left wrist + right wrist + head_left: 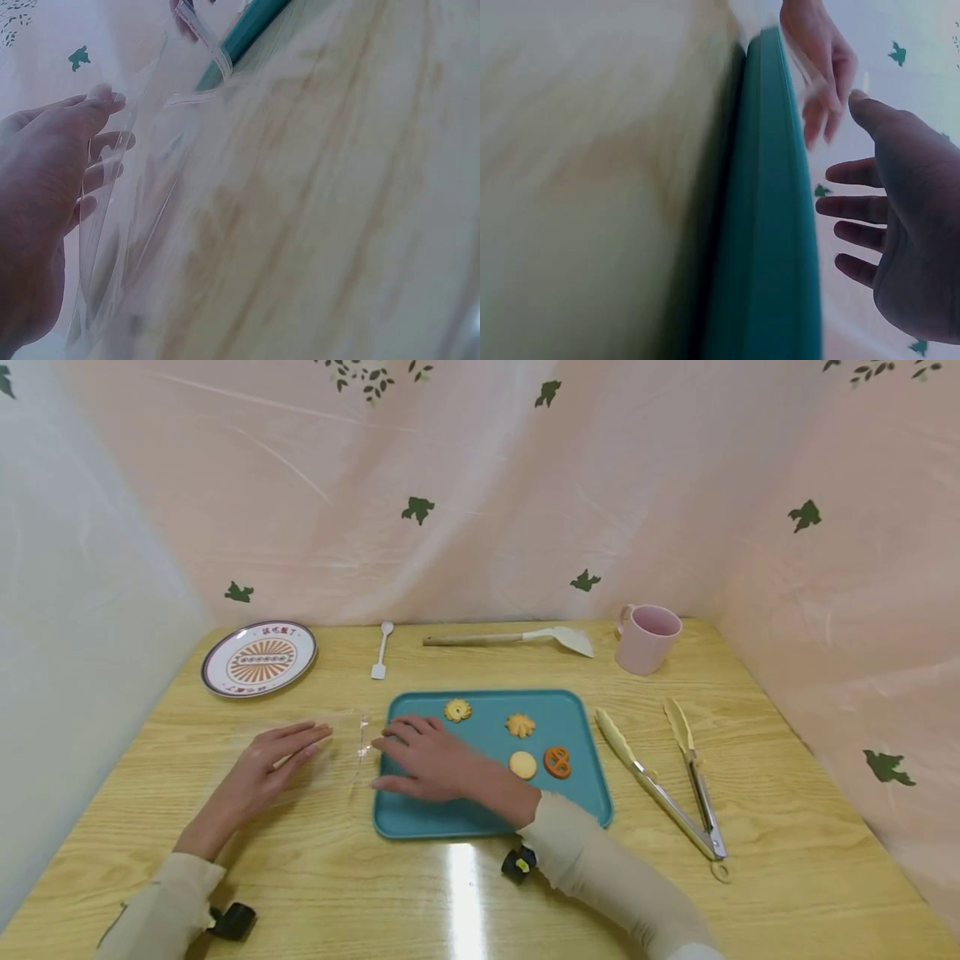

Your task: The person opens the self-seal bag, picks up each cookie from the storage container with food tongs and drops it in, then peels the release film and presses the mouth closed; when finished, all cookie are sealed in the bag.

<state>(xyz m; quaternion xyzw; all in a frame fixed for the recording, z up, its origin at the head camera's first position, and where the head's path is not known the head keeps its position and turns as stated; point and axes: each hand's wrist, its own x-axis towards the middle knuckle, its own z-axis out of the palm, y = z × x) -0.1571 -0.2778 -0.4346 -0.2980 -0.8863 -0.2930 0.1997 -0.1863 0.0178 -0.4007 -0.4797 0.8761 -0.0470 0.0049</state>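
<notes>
Clear, thin plastic bag w/ a strip along its mouth (347,770) is on the pale wood-grain table (315,893), just L of the teal rectangular tray w/ rounded corners (457,820), mouth end nearest the tray; in the L wrist view some film stands up off the tabletop. L hand (273,768) is at the bag, fingers extended, thumb apart from them, film right by the fingers; can't tell if they're in it or behind it. R hand (435,760) is over the tray's L side, fingers & thumb spread apart, nothing held, tips pointing twd the bag mouth; can't tell if they touch it. On the tray: pale flower-shaped cookie w/ centre mark (457,710), golden ridged cookie (520,725), plain round pale cookie (522,765) & brown pretzel-shaped cookie (557,762). R of tray: metal tongs w/ cream tips (671,806), arms spread. At back, L to R: round white plate w/ dark rim & orange rays (261,660), small white plastic spatula (382,652), wood-handled white turner (480,640), pink mug (643,647), upright.
</notes>
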